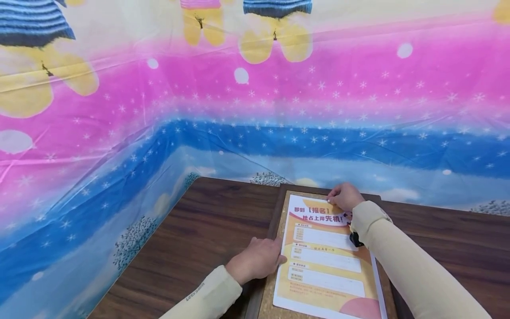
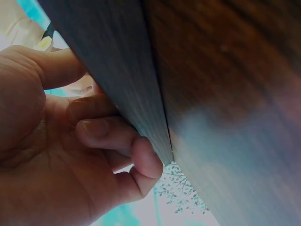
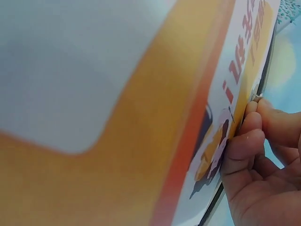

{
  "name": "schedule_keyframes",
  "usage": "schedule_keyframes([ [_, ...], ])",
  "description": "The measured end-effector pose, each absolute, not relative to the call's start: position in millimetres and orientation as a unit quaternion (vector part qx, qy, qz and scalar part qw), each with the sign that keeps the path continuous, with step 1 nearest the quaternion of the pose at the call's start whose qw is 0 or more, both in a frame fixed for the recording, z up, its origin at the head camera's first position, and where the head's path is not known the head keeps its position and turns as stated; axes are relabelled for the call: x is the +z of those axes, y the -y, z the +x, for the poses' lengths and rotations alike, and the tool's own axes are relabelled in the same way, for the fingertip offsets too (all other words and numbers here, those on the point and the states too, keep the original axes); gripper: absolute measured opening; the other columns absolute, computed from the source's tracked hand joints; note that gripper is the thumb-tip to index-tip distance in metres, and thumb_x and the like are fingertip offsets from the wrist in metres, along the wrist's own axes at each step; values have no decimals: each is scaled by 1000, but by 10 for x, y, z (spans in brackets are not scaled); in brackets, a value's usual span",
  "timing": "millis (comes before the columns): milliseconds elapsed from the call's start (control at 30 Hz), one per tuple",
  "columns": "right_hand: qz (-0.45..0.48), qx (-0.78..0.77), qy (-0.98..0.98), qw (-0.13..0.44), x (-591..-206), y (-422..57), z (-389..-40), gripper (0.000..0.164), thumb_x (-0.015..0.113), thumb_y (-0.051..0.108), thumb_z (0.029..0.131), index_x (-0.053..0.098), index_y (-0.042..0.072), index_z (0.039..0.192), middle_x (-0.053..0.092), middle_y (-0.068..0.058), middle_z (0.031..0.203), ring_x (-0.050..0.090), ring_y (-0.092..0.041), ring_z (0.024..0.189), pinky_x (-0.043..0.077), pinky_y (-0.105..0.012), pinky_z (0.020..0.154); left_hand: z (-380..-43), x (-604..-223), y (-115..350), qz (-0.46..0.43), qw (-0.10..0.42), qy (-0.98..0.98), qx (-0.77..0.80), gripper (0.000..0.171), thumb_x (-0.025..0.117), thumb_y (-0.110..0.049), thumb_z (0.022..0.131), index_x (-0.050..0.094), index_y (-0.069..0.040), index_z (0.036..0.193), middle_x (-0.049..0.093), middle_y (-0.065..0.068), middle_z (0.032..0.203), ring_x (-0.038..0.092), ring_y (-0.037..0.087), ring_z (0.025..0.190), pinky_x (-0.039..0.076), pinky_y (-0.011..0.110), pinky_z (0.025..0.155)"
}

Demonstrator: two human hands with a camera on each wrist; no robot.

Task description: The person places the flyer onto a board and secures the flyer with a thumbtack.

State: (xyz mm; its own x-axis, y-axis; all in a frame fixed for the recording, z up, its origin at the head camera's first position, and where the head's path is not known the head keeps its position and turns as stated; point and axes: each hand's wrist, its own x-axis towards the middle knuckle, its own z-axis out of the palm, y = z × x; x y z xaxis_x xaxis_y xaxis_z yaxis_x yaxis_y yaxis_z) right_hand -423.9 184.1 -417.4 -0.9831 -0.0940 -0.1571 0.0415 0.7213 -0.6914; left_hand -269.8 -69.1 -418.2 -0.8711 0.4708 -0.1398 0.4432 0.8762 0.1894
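Note:
A printed poster [image 1: 326,266] with orange, white and pink areas lies on a wood-framed corkboard [image 1: 268,301]. My left hand [image 1: 259,259] grips the board's left side, thumb over the poster's edge. In the left wrist view, curled fingers [image 2: 110,134] of this hand press against the dark frame [image 2: 110,61]. At the poster's top edge, my right hand [image 1: 345,197] pinches a small whitish pushpin [image 3: 257,98] between thumb and fingertips. The pin's tip is hidden. Below those fingers, a dark printed figure [image 3: 211,150] shows on the paper.
The board lies on a dark wood-grain table [image 1: 171,248], its far end near the back edge. A patterned pink and blue cloth [image 1: 279,97] hangs behind the table and along its left side. A black wrist-worn piece [image 1: 356,239] sits under the right sleeve.

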Motion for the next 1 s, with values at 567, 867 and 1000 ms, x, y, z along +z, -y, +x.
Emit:
schedule_keyframes([
  [567,-22,-347,-931,115,-4202,-1900,-4286,19,49,22,87,59,5,90,53,-11,85,48,-24,77,37,-32,60,-2684,-4167,697,238,95,-962,89,23,47,-34,87,49,-12,93,42,-6,60,45,11,55,33,40,75],
  [867,-31,-345,-929,135,-4187,-1906,-4287,23,47,24,88,57,4,92,52,-11,87,49,-25,77,37,-34,61,-2680,-4158,707,245,91,-961,87,21,47,-34,88,47,-13,86,41,-6,59,45,11,53,33,42,74],
  [1000,-32,-338,-931,135,-4169,-1892,-4266,22,49,24,87,58,4,93,53,-11,88,49,-24,77,38,-34,63,-2676,-4155,709,245,93,-961,88,21,47,-34,88,47,-13,86,41,-6,59,44,11,52,33,42,74],
])
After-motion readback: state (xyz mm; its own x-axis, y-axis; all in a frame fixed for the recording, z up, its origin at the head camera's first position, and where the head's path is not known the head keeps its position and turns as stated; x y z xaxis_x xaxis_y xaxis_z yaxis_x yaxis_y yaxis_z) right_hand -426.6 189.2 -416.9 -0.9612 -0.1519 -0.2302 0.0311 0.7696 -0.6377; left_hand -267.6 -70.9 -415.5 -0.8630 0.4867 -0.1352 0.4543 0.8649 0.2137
